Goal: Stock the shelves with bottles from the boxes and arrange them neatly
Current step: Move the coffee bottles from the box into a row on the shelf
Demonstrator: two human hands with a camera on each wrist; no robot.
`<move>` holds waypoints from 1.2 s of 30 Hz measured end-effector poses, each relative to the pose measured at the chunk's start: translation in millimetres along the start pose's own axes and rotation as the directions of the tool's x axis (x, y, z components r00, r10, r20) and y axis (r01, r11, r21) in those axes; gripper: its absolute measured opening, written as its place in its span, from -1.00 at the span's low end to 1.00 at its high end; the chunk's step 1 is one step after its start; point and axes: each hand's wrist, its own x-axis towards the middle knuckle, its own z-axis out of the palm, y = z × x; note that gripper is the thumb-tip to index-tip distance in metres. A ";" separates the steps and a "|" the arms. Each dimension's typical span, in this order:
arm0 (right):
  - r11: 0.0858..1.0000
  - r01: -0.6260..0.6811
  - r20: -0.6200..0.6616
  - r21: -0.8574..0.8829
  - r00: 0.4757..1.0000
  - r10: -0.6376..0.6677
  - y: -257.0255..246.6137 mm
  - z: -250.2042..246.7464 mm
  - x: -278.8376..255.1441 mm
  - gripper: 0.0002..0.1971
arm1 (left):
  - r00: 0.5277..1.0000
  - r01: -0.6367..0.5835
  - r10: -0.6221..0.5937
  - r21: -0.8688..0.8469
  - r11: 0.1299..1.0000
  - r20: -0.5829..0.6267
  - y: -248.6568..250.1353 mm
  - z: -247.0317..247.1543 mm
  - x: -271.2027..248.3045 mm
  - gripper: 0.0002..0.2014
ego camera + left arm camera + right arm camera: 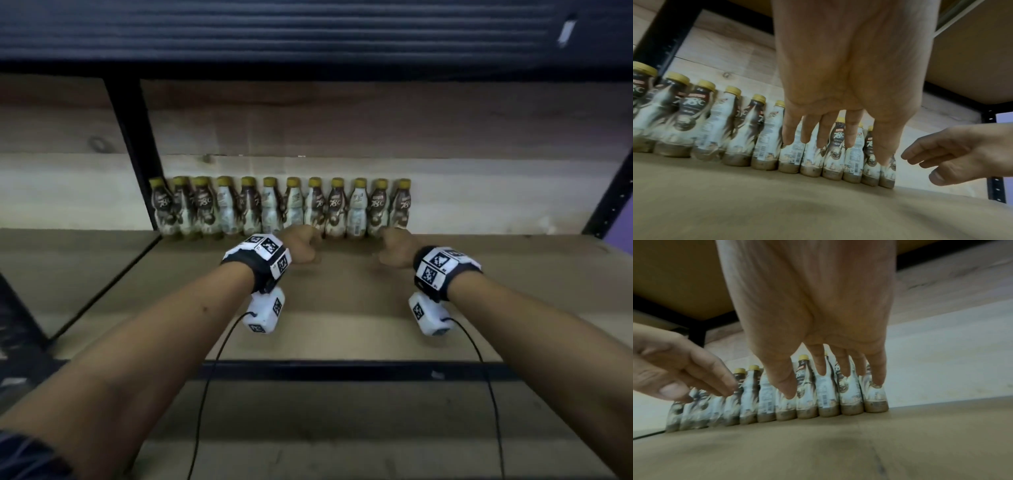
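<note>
Shelf (342, 329), bottles (281, 209) just beyond hands (346, 248)

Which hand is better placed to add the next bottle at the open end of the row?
Probably right. The row of bottles ends at the last bottle, and the right hand is nearest it, beside bare shelf. The left hand faces mid-row.

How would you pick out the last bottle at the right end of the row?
On the wooden shelf, a single row of gold-capped coffee bottles stands against the back wall. Follow it to its right end, just beyond the right hand. That end bottle shows its dark 78°C label and has bare wall on its right, no neighbour.
</note>
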 end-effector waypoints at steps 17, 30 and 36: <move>0.999 -0.044 0.056 0.011 0.997 0.043 -79.0 62.4 -194.8 -0.72 | 0.989 -0.107 0.119 -0.131 0.986 0.092 -14.5 40.1 -183.9 -0.73; 0.980 -0.089 0.467 0.177 0.884 -0.003 -18.9 222.1 -253.5 -0.59 | 0.872 0.027 0.041 -0.131 0.991 0.489 -10.0 231.5 -241.8 -0.70; 0.958 -0.199 0.703 0.205 0.711 -0.003 42.9 319.8 -293.2 -0.44 | 0.709 0.129 -0.024 -0.096 0.987 0.705 7.7 344.2 -270.5 -0.78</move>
